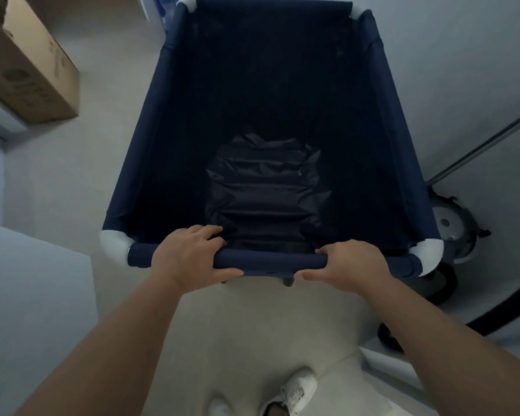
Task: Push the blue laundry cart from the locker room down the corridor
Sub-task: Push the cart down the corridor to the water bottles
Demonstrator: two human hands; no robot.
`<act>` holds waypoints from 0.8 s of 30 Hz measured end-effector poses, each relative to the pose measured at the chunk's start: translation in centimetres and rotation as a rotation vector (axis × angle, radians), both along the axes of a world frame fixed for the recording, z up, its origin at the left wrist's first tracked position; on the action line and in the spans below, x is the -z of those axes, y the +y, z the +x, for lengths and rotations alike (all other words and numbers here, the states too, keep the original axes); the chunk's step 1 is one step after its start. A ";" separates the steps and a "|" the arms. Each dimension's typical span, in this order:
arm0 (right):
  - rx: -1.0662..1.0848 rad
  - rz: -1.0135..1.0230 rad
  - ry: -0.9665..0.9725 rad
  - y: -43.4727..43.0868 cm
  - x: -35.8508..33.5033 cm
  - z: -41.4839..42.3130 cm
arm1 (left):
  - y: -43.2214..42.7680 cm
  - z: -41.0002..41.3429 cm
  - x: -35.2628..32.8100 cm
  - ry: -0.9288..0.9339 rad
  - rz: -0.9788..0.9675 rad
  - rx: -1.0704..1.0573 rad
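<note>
The blue laundry cart [162, 121] fills the middle of the head view, a deep navy fabric bin on a frame with white corner joints. A dark crumpled bag lies at its bottom. Its near rim is a fabric-covered bar [270, 261]. My left hand [189, 259] is wrapped over the left part of that bar, fingers inside the bin and thumb underneath. My right hand [351, 264] grips the right part of the bar the same way. Both forearms reach in from the bottom of the frame.
A cardboard box [27, 64] sits on a ledge at the upper left. A pale cabinet or wall edge [36, 295] stands close on the left. On the right are a wheeled device [454, 232], a metal pole [478, 148] and a black hose [508, 313]. My white shoes [294, 391] stand on the light floor.
</note>
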State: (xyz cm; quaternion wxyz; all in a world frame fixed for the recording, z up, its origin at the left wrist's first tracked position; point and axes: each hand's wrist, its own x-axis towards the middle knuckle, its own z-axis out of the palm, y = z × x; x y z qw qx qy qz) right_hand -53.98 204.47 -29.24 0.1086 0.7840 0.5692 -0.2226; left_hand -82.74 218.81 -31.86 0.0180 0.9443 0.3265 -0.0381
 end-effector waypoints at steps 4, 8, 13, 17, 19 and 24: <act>0.002 0.007 -0.003 2.8 -0.2 2.2 | 2.6 2.4 -0.1 -0.001 0.002 -0.027; 0.004 0.009 -0.016 6.4 -0.2 4.2 | 6.1 4.3 0.0 -0.003 0.022 -0.021; 0.025 0.024 -0.028 11.9 0.1 6.0 | 12.0 6.5 0.1 0.003 0.029 -0.003; 0.052 0.023 -0.027 17.2 0.1 7.9 | 17.6 8.4 0.2 -0.016 0.026 0.015; 0.061 0.026 -0.026 19.8 0.1 8.8 | 20.5 9.5 0.2 -0.023 0.025 0.025; 0.090 0.031 -0.032 26.1 -0.1 11.0 | 27.3 12.1 0.0 -0.033 0.011 0.047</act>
